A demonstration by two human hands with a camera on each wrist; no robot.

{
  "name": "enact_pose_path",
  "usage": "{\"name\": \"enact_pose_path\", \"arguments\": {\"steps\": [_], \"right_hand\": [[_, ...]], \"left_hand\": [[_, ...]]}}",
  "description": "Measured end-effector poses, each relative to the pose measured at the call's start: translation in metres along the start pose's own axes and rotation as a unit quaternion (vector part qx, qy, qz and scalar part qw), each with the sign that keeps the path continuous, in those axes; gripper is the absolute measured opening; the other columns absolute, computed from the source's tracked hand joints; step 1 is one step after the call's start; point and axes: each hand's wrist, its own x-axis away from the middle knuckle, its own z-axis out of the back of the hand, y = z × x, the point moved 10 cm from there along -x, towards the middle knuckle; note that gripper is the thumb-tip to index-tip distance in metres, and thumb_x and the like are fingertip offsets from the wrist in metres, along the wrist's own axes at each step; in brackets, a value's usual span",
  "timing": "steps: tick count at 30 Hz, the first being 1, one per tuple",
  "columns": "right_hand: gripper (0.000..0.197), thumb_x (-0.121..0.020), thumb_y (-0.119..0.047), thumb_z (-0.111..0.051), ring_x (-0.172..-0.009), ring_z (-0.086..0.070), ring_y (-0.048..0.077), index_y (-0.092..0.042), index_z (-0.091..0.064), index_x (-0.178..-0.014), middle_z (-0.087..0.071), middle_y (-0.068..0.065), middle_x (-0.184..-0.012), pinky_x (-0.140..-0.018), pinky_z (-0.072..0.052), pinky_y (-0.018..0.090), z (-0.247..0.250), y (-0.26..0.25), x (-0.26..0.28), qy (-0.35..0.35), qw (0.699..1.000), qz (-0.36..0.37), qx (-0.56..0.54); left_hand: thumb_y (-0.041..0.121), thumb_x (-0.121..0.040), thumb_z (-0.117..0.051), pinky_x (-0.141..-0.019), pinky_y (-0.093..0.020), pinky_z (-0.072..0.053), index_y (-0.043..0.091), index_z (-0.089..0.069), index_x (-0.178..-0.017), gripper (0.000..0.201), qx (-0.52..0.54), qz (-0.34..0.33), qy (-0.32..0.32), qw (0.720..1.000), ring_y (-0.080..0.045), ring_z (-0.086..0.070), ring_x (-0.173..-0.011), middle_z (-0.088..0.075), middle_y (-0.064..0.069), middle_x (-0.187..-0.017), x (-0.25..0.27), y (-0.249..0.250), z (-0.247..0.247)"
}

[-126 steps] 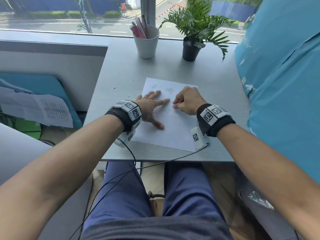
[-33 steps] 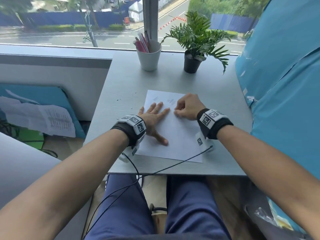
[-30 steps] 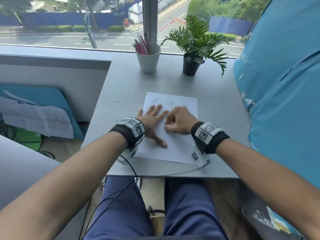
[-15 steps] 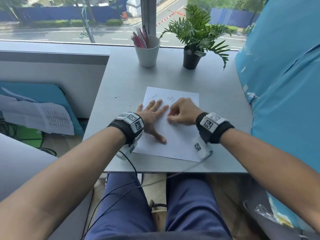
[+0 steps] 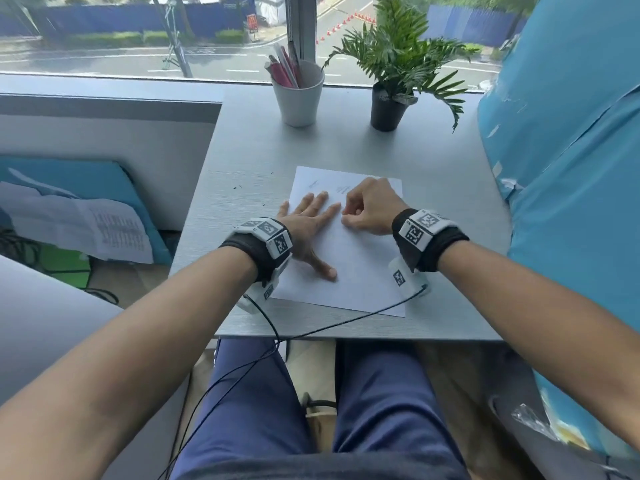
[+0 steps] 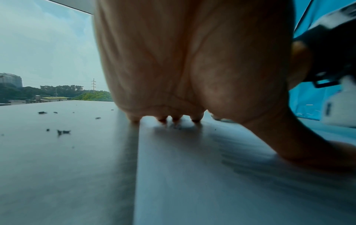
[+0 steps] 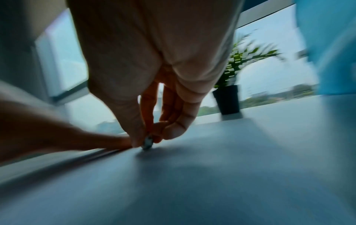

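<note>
Grey desk [image 5: 242, 147] by window; thumb and fingertips of right hand [image 5: 372, 207] are pinching small grey piece [image 7: 148, 141], likely an eraser, down onto sheet of paper [image 5: 360, 271] beneath; left hand [image 5: 308, 225], fingers flat alongside, is pressing the sheet against sliding; pen cup [image 5: 299, 98] and potted plant [image 5: 391, 109] are standing well beyond.

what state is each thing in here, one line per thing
white sheet of paper, flat on the grey table, pinned by a hand
left hand, fingers straight and spread, pressing on the paper
right hand, fingers curled, pinching a small grey object against the paper
white cup, upright, holding pens
black plant pot, upright
</note>
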Motion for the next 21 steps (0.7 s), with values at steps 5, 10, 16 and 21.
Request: {"name": "enact_pose_path", "arguments": {"steps": [5, 10, 16, 21], "right_hand": [[0.006, -0.071, -0.014, -0.075, -0.055, -0.056, 0.009, -0.008, -0.075, -0.07, -0.069, 0.002, -0.064, -0.055, -0.043, 0.016, -0.022, -0.013, 0.01, -0.059, 0.998, 0.037, 0.007], [0.007, -0.071, -0.014, -0.074, -0.06, -0.058, 0.013, -0.007, -0.076, -0.071, -0.069, 0.004, -0.066, -0.059, -0.042, 0.02, 0.002, 0.0, -0.006, 0.009, 1.0, 0.0, 0.012], [0.008, -0.071, -0.016, -0.075, -0.052, -0.053, 0.008, -0.01, -0.073, -0.066, -0.065, 0.0, -0.059, -0.054, -0.041, 0.017, -0.015, -0.008, 0.002, -0.035, 0.999, 0.022, 0.006], [0.006, -0.07, -0.015, -0.073, -0.052, -0.052, 0.007, -0.009, -0.074, -0.068, -0.061, -0.005, -0.058, -0.055, -0.041, 0.017, -0.01, -0.012, 0.0, -0.005, 1.0, 0.015, 0.005]], "left_hand": [[0.085, -0.044, -0.073, -0.117, -0.056, 0.013, 0.036, 0.022, -0.152, 0.153, 0.005, -0.007, -0.007, 1.0, -0.019, 0.029, -0.146, 0.032, 0.005, -0.159, -0.001, 0.0, -0.004], [0.082, -0.047, -0.075, -0.118, -0.056, 0.013, 0.033, 0.02, -0.154, 0.151, 0.006, -0.002, 0.004, 1.0, -0.02, 0.028, -0.147, 0.031, 0.004, -0.159, 0.001, 0.001, 0.002], [0.085, -0.045, -0.073, -0.117, -0.054, 0.015, 0.034, 0.022, -0.152, 0.153, 0.008, -0.008, -0.005, 1.0, -0.019, 0.029, -0.146, 0.033, 0.005, -0.158, -0.001, 0.0, -0.003], [0.085, -0.044, -0.073, -0.117, -0.055, 0.014, 0.033, 0.024, -0.151, 0.154, 0.01, -0.005, -0.001, 1.0, -0.019, 0.029, -0.146, 0.033, 0.005, -0.158, -0.001, 0.001, -0.001]]}}
